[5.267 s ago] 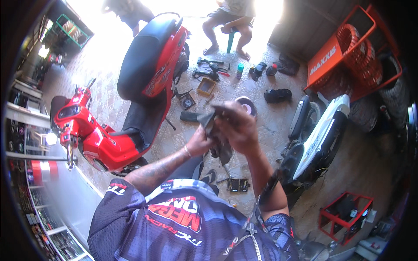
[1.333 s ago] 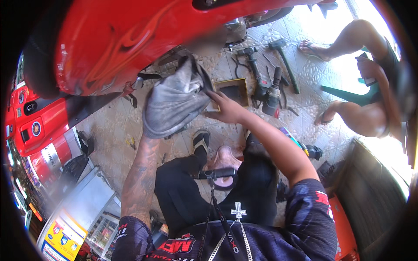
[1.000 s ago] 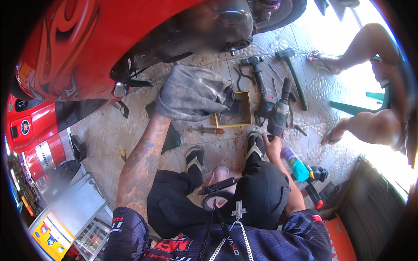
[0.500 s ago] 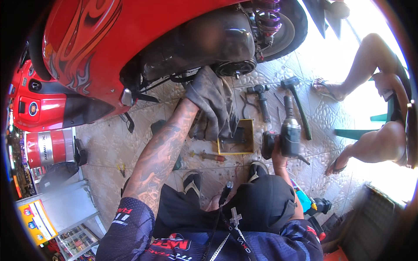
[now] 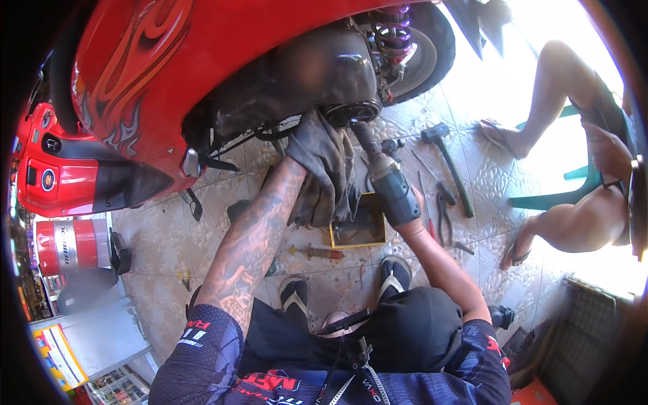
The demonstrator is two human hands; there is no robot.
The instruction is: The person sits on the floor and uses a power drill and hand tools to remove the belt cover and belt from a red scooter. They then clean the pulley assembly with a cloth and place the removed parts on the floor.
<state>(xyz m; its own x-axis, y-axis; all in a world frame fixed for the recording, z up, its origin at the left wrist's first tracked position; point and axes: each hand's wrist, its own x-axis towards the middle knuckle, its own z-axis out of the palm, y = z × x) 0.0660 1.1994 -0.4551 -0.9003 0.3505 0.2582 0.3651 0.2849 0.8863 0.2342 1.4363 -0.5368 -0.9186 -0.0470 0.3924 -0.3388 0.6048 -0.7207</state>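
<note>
Impact wrench (image 5: pixel 393 189) nosing in at the red scooter's (image 5: pixel 223 40) engine casing (image 5: pixel 337 74), right hand (image 5: pixel 413 219) wrapped round it! Left hand's buried in grey cloth (image 5: pixel 327 169), grip impossible to tell. Yellow-rimmed box (image 5: pixel 358 245) close by, contents unclear; tiles (image 5: pixel 354 268) part it from the sandals (image 5: pixel 393 275).

Gap between hammer (image 5: pixel 454 169) and green stool (image 5: pixel 557 202), power tool (image 5: pixel 397 192) and cloth (image 5: pixel 325 172) crowding space above yellow-edged box (image 5: pixel 358 244)

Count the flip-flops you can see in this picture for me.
4. The wearer's left flip-flop and right flip-flop are at the lower middle; the upper flip-flop and lower flip-flop are on the seated person at right. Others may be hidden.
</note>
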